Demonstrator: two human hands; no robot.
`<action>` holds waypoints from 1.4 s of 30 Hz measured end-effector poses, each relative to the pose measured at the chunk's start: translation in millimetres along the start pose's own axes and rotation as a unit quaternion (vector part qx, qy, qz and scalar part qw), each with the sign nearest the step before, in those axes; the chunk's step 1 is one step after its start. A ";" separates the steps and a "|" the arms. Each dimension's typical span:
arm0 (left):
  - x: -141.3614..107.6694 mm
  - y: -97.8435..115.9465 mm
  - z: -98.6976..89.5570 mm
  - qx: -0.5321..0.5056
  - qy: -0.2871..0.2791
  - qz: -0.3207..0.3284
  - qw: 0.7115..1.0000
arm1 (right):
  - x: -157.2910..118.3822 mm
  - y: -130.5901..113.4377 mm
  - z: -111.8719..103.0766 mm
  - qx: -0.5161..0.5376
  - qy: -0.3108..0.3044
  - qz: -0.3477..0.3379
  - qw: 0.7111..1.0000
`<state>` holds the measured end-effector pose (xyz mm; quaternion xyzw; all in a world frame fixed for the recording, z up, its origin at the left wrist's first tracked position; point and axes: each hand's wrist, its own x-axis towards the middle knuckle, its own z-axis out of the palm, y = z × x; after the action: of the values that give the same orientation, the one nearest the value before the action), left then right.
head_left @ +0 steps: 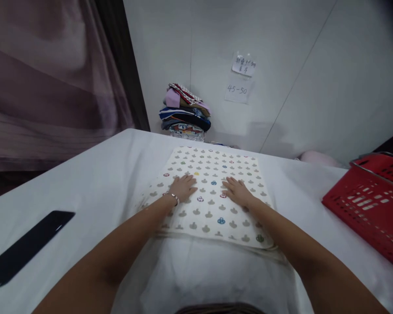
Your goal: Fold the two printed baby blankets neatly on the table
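A cream cloth point(212, 213) with small grey and coloured mushroom-like prints lies spread on a white-covered table, its near edge showing more than one layer. My left hand point(182, 187) rests palm down on the left part of the cloth, fingers spread, a bracelet on the wrist. Palm down on the right part lies my right hand point(237, 191), its fingers also apart. Neither hand grips anything; a gap of patterned cloth separates them.
On the white table point(94, 174), a long black object point(26, 248) lies at the left and a red basket point(370, 200) stands at the right. Folded fabrics point(185, 113) are stacked beyond the far edge, by a wall with paper signs point(238, 90). A curtain point(52, 78) hangs at left.
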<state>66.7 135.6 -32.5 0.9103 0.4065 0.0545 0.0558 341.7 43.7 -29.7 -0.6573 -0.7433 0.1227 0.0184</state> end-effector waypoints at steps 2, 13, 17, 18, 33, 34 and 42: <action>11.9 -7.1 2.8 -0.003 0.008 0.016 1.000 | 10.2 7.9 -1.2 0.010 0.002 -0.009 1.000; 91.6 -40.1 -1.7 -0.003 -0.041 -0.087 0.995 | 78.5 47.5 -19.8 0.008 0.030 0.083 0.996; 105.0 -38.6 4.9 0.000 -0.026 -0.017 1.000 | 90.8 39.6 -19.7 0.024 0.008 -0.008 1.000; 108.8 -39.2 6.1 -0.002 -0.030 -0.006 1.000 | 95.2 39.6 -19.3 0.024 0.002 -0.016 1.000; 94.4 -60.3 -2.1 -0.005 -0.062 -0.062 0.996 | 83.9 61.0 -20.6 0.002 0.027 0.117 0.993; 76.8 -57.4 -3.3 -0.005 -0.066 -0.043 0.997 | 66.0 59.6 -16.6 -0.001 0.025 0.107 0.994; -61.8 -4.3 -15.3 -0.044 -0.058 0.067 0.995 | -89.9 53.0 3.9 0.018 0.058 0.069 0.996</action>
<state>20.3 93.2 -21.4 0.9337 0.3380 0.0232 0.1156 404.8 -39.6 -32.3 -0.7128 -0.6913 0.0986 0.0652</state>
